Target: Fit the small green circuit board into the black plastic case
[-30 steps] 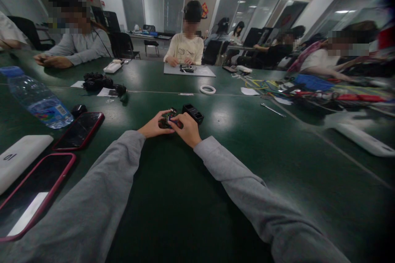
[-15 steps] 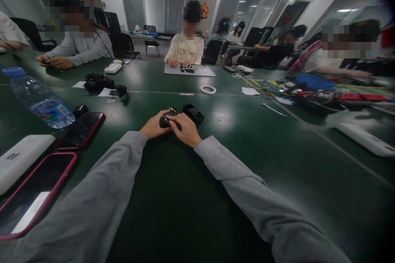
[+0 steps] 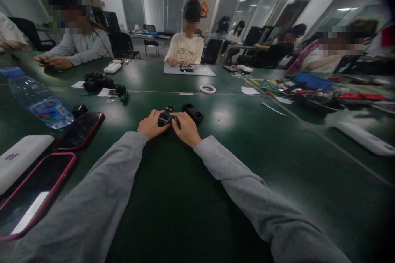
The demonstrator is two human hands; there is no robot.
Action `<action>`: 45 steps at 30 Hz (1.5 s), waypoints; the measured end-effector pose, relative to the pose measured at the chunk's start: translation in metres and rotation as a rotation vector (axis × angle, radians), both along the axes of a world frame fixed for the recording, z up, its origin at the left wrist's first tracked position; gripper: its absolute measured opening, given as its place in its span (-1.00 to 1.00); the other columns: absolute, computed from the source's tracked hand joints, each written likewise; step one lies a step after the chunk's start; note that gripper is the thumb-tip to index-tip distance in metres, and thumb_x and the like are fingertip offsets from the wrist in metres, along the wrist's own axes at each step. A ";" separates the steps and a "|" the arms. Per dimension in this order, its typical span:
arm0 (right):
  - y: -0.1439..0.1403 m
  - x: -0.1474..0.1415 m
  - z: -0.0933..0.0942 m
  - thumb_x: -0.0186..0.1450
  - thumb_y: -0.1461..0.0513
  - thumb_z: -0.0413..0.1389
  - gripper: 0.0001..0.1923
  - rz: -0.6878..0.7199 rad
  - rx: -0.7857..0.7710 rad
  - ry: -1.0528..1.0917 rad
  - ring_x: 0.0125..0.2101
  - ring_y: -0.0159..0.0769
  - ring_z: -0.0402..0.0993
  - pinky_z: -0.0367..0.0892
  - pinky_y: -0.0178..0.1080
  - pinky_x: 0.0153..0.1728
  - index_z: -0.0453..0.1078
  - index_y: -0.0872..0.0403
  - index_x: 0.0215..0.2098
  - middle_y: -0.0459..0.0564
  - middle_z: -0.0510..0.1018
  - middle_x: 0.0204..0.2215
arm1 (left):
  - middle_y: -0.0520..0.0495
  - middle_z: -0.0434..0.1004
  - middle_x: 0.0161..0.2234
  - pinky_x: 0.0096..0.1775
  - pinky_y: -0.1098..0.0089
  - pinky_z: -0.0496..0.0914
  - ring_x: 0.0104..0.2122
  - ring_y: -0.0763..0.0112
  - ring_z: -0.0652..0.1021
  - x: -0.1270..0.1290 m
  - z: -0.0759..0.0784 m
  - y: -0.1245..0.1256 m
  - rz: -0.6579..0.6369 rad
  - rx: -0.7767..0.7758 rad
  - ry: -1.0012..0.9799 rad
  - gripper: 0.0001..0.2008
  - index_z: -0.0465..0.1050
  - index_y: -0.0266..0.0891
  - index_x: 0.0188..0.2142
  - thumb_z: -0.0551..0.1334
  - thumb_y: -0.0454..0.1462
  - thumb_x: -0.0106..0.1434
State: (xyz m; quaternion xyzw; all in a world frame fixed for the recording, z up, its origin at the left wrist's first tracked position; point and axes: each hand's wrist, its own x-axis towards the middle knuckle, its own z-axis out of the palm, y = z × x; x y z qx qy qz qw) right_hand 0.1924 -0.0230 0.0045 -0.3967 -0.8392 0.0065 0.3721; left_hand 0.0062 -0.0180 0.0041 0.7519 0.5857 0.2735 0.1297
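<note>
**Small dark part pinched between both hands at mid-frame**

Just above the centre of the frame, both hands meet on the green counter (image 3: 277, 139) around a small dark module (image 3: 164, 117) with a bluish face. The left hand (image 3: 150, 124) is curled, its fingertips closed on the module's left side; the right hand (image 3: 186, 127) is likewise curled, thumb and forefinger pinching the right side. Neither hand is spread open. The module sits low, at or just above the counter surface; which cannot be told.

Judging by its size and hard edges, the module is probably light and rigid, moulded plastic with perhaps a circuit part inside. Such a piece would be easy to lift but easy to flick away, so the flat outer sides look like the safest hold, leaving the bluish face and any contacts untouched.

Just right of the hands lies a black rectangular housing (image 3: 193, 113), apart from them. Toward the left edge lie a water bottle (image 3: 37, 98) and a red-cased phone (image 3: 79, 130).
</note>
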 end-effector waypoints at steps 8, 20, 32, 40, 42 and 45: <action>0.003 0.001 -0.001 0.35 0.31 -0.11 -0.72 -0.024 0.018 0.019 -0.17 -0.16 0.30 0.29 -0.11 -0.11 0.31 0.09 -0.02 0.07 0.41 -0.24 | -0.14 0.40 -0.02 0.05 0.14 0.29 0.01 0.17 0.43 -0.019 -0.017 0.026 -0.063 -0.048 -0.241 -0.41 0.35 -0.19 0.00 0.34 -0.04 -0.01; 0.003 -0.001 -0.003 0.28 0.07 0.11 -0.51 0.073 -0.004 0.007 -0.01 -0.06 0.24 0.25 0.00 -0.01 0.20 0.07 0.11 0.14 0.32 -0.03 | -0.16 0.45 -0.02 0.07 0.10 0.27 -0.01 0.21 0.46 -0.034 -0.004 0.024 -0.373 -0.237 -0.444 -0.48 0.40 -0.25 -0.05 0.35 -0.23 -0.04; -0.011 0.009 -0.002 0.25 0.11 0.17 -0.64 0.081 -0.144 -0.070 -0.16 -0.17 0.36 0.33 -0.11 -0.16 0.31 0.08 -0.04 0.07 0.40 -0.20 | -0.25 0.41 0.04 0.07 0.07 0.29 0.03 0.21 0.44 -0.037 0.002 0.023 -0.338 -0.356 -0.635 -0.36 0.27 -0.26 0.09 0.31 -0.06 0.04; -0.123 0.190 -0.004 0.27 0.01 0.08 -0.64 -0.261 -0.337 0.012 -0.20 -0.09 0.45 0.37 -0.01 -0.23 0.31 -0.09 0.00 0.15 0.46 -0.17 | -0.19 0.50 -0.03 0.04 0.14 0.33 -0.03 0.27 0.49 -0.037 -0.002 0.024 -0.296 -0.378 -0.605 -0.50 0.41 -0.23 -0.04 0.29 -0.04 0.08; -0.142 0.275 -0.012 0.19 -0.10 0.10 -0.56 -0.561 -0.289 0.040 -0.25 -0.04 0.47 0.32 0.04 -0.29 0.35 -0.10 -0.06 0.23 0.46 -0.20 | -0.18 0.50 -0.03 0.03 0.16 0.33 -0.04 0.29 0.50 -0.037 -0.002 0.024 -0.296 -0.381 -0.594 -0.52 0.41 -0.22 -0.04 0.29 -0.05 0.09; -0.161 0.384 -0.017 0.04 -0.19 0.15 -0.54 -0.883 -0.175 0.104 -0.34 0.04 0.47 0.19 0.10 -0.40 0.43 -0.06 -0.30 0.34 0.44 -0.36 | -0.17 0.50 -0.04 0.03 0.16 0.33 -0.05 0.29 0.50 -0.037 0.001 0.022 -0.292 -0.380 -0.578 -0.54 0.42 -0.22 -0.05 0.28 -0.06 0.10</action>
